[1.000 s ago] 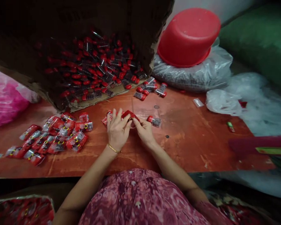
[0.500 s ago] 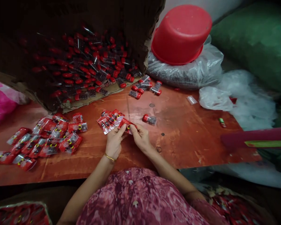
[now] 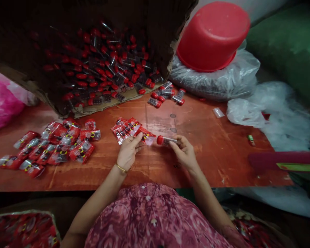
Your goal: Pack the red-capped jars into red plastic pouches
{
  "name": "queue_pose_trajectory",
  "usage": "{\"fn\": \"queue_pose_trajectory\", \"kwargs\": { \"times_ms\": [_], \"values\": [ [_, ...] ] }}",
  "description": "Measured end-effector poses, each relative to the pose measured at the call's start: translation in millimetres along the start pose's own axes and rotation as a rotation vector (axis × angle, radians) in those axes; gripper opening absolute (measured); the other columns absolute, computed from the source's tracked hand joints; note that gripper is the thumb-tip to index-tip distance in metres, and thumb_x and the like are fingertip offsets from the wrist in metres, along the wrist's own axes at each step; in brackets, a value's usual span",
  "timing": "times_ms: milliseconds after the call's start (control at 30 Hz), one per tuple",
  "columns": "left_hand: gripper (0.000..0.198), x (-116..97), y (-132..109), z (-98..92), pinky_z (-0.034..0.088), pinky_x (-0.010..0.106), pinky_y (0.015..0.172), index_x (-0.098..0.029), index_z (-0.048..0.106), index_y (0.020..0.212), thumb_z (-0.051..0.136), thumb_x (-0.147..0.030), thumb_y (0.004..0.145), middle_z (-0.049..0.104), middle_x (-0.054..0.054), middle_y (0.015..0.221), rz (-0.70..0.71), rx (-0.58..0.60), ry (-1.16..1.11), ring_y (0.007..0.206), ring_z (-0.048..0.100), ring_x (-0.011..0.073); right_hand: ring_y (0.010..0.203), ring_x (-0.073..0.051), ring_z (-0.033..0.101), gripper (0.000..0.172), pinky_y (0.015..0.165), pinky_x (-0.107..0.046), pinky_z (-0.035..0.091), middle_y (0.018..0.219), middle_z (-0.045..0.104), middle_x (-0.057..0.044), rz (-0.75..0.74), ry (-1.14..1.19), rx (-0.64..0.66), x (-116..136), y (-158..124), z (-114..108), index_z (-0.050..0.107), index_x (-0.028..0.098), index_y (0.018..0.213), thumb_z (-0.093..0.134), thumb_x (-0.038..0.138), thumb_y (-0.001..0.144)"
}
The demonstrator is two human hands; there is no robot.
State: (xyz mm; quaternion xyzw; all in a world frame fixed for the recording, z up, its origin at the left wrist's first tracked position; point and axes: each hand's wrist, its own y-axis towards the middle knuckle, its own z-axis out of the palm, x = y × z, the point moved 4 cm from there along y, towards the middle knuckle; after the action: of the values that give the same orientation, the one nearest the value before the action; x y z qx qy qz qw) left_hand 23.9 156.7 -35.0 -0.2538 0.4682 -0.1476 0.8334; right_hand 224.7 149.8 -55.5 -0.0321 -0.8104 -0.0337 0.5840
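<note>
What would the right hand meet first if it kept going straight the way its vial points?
Probably the open pouch held by the left hand: the right hand aims the vial cap-first at it.

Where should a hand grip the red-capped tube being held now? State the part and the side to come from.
Grip the clear body, from the right. The red-capped tube lies flat, cap pointing left toward the open sachet in the left hand. The right hand pinches its right end, so the cap end stays free.
</note>
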Motion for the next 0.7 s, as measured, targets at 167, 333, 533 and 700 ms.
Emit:
{"fn": "queue_pose_trajectory", "kwargs": {
  "times_ms": [167,333,533,700],
  "values": [
    [0.042,-1,-3,0.5,0.046,0.020,0.059,-0.014,0.066,0.066,0.082,-0.046,0.043,0.067,0.000,0.064,0.054,0.006,0.037,0.057,0.059,0.0087,0.051,-0.010,0.050,0.029,0.047,-0.021,0.043,0.060,0.055,0.004,0.134,0.269,0.142,38,-23,10,0.055,0.020,0.080,0.065,0.045,0.071],
    [0.042,-3,-5,-2.1,0.045,0.021,0.061,-0.013,0.068,0.065,0.081,-0.047,0.043,0.067,0.000,0.063,0.130,0.005,0.083,0.060,0.058,0.0094,0.048,-0.008,0.050,0.034,0.043,-0.019,0.045,0.061,0.057,0.004,0.226,0.340,0.050,38,-19,16,0.056,0.019,0.076,0.071,0.046,0.063],
    [0.035,-2,-2,-8.8,0.045,0.023,0.064,-0.013,0.069,0.067,0.080,-0.043,0.051,0.067,0.001,0.066,0.220,-0.008,0.102,0.064,0.057,0.0111,0.040,-0.007,0.049,0.028,0.039,-0.019,0.042,0.058,0.055,0.006,0.219,0.422,0.032,32,-21,29,0.056,0.019,0.075,0.068,0.043,0.069],
    [0.035,-3,-2,-4.2,0.047,0.024,0.068,-0.014,0.068,0.070,0.080,-0.040,0.051,0.068,0.001,0.072,0.235,-0.013,0.053,0.066,0.058,0.0116,0.041,-0.007,0.049,0.025,0.042,-0.019,0.041,0.054,0.054,0.007,0.148,0.379,-0.053,37,-22,32,0.054,0.020,0.080,0.066,0.040,0.072]
  ]
}}
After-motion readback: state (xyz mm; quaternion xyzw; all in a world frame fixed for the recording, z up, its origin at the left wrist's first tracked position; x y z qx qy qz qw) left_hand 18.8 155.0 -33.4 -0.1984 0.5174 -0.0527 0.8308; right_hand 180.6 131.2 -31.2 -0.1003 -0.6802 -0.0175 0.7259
